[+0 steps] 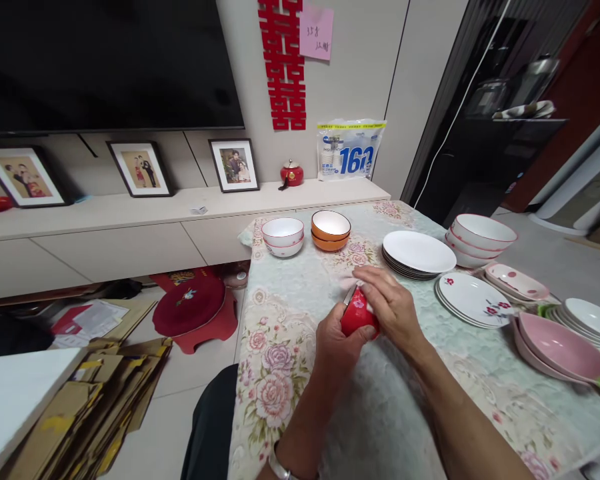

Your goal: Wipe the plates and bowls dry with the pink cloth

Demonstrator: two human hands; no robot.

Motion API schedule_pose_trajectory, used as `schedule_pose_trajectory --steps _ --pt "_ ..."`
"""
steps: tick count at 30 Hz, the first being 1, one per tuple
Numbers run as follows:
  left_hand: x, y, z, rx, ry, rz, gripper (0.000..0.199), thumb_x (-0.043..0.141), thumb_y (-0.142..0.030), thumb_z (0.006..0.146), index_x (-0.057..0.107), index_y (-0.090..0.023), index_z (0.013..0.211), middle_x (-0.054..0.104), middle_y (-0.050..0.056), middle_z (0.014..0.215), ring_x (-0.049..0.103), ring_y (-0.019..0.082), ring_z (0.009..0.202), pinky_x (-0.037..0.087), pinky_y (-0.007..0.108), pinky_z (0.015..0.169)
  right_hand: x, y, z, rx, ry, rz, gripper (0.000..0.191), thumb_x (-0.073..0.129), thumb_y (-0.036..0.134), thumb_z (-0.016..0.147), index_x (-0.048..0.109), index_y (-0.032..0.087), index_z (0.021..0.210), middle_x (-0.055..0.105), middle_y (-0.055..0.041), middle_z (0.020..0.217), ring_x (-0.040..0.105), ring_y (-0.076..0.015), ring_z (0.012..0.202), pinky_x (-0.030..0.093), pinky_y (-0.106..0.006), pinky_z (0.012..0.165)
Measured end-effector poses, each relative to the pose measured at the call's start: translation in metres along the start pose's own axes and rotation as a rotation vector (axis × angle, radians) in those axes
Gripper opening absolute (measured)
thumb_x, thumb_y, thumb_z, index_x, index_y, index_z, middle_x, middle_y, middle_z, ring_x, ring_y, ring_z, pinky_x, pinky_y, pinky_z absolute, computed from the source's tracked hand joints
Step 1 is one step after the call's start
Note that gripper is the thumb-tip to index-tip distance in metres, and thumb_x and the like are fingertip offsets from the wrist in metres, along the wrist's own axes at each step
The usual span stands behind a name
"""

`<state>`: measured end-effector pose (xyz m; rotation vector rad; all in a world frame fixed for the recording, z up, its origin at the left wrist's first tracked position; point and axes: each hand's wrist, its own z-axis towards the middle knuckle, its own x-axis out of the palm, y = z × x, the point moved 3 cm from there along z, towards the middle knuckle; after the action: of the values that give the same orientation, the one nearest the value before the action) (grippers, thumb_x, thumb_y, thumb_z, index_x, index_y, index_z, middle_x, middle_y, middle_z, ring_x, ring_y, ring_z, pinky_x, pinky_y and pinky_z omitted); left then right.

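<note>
Above the middle of the flowered tablecloth (280,333), my left hand (337,337) is closed round a small red bowl (359,319) with a pink flower on it, its thumb across the near side. My right hand (387,303) lies over the bowl's upper right side, fingers bent and pressing a whitish cloth or tissue (351,285) against the rim. Much of the bowl and cloth is hidden by the fingers. Beyond the hands stand two white bowls (283,233) and two orange bowls (331,230), each pair stacked.
On the right are stacked white plates (419,252), flowered plates (474,299), large white bowls (483,233), pink dishes (563,343) and small white bowls (593,319). A blue-and-white bag (351,152) stands on the cabinet behind. A red stool (193,307) is left of the table.
</note>
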<state>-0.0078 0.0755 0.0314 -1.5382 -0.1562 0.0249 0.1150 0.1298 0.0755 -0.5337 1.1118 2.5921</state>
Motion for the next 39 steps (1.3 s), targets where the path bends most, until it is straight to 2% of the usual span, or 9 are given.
schedule_pose_trajectory --steps 3,5,11,16,19,21,27,33,39 --pt "-0.002 -0.001 0.002 0.006 -0.011 -0.235 0.030 0.078 -0.029 0.064 0.054 -0.018 0.077 0.050 -0.007 0.066 0.040 0.009 0.060 0.037 0.023 0.058 0.008 0.018 -0.004 -0.169 0.092 -0.053 0.030 0.050 0.027 0.096 0.069 0.026 0.120 0.066 -0.0072 0.125 0.058 -0.0233 0.120 0.043 -0.043 0.105" --pt "-0.003 -0.001 0.002 0.001 -0.031 -0.338 0.030 0.080 -0.026 0.063 0.057 -0.016 0.081 0.054 -0.006 0.068 0.044 0.009 0.062 0.040 0.023 0.061 0.009 0.018 -0.005 -0.180 0.074 -0.054 0.031 0.050 0.027 0.096 0.068 0.025 0.121 0.065 -0.0074 0.126 0.057 -0.0241 0.121 0.042 -0.045 0.106" --pt "0.003 0.002 0.002 -0.074 -0.060 -0.708 0.051 0.082 -0.026 0.062 0.063 -0.013 0.107 0.073 0.006 0.093 0.065 0.019 0.081 0.050 0.033 0.081 0.002 -0.014 -0.004 0.111 -0.111 0.072 0.039 0.037 0.037 0.101 0.070 0.022 0.115 0.068 -0.0093 0.119 0.059 -0.0239 0.117 0.042 -0.044 0.105" --pt "-0.003 0.004 0.007 -0.082 -0.079 -0.856 0.049 0.078 -0.026 0.070 0.064 -0.013 0.116 0.073 0.011 0.109 0.067 0.026 0.104 0.048 0.039 0.095 0.013 -0.018 -0.007 0.077 0.037 -0.038 0.052 0.038 0.049 0.099 0.052 0.020 0.140 0.052 -0.0132 0.143 0.045 -0.0268 0.135 0.035 -0.049 0.113" --pt "-0.009 0.006 0.011 -0.094 -0.121 -0.914 0.046 0.077 -0.024 0.072 0.065 -0.014 0.116 0.071 0.011 0.117 0.066 0.025 0.108 0.046 0.038 0.100 0.019 -0.010 -0.010 -0.004 0.110 -0.102 0.055 0.036 0.046 0.100 0.039 0.021 0.150 0.039 -0.0132 0.154 0.034 -0.0269 0.143 0.032 -0.051 0.116" --pt "-0.012 0.008 0.013 -0.097 -0.151 -0.951 0.046 0.075 -0.022 0.073 0.065 -0.015 0.117 0.070 0.010 0.121 0.065 0.023 0.111 0.045 0.036 0.102 0.023 -0.001 -0.012 -0.089 0.133 -0.143 0.051 0.037 0.039 0.101 0.040 0.023 0.149 0.039 -0.0120 0.154 0.035 -0.0264 0.143 0.032 -0.052 0.116" --pt "-0.012 0.013 0.014 -0.093 -0.160 -0.988 0.046 0.075 -0.022 0.075 0.065 -0.019 0.119 0.071 0.007 0.118 0.065 0.018 0.110 0.046 0.029 0.099 0.029 0.015 -0.011 -0.295 0.179 -0.119 0.042 0.042 0.022 0.100 0.052 0.025 0.140 0.055 -0.0107 0.141 0.048 -0.0230 0.134 0.040 -0.049 0.111" --pt "-0.017 0.009 0.018 -0.045 -0.188 -0.934 0.047 0.076 -0.025 0.075 0.065 -0.015 0.119 0.073 0.010 0.113 0.065 0.023 0.111 0.044 0.037 0.103 0.017 -0.003 -0.007 -0.086 -0.077 -0.193 0.022 0.055 0.028 0.094 0.073 0.022 0.105 0.065 -0.0109 0.101 0.060 -0.0240 0.099 0.051 -0.044 0.087" --pt "-0.020 0.012 0.018 -0.049 -0.176 -0.894 0.041 0.078 -0.026 0.071 0.067 -0.017 0.110 0.073 0.006 0.109 0.067 0.019 0.102 0.046 0.033 0.099 0.022 0.023 -0.010 -0.167 0.054 0.006 0.016 0.058 0.026 0.092 0.073 0.025 0.097 0.065 -0.0063 0.091 0.061 -0.0209 0.090 0.052 -0.037 0.079"
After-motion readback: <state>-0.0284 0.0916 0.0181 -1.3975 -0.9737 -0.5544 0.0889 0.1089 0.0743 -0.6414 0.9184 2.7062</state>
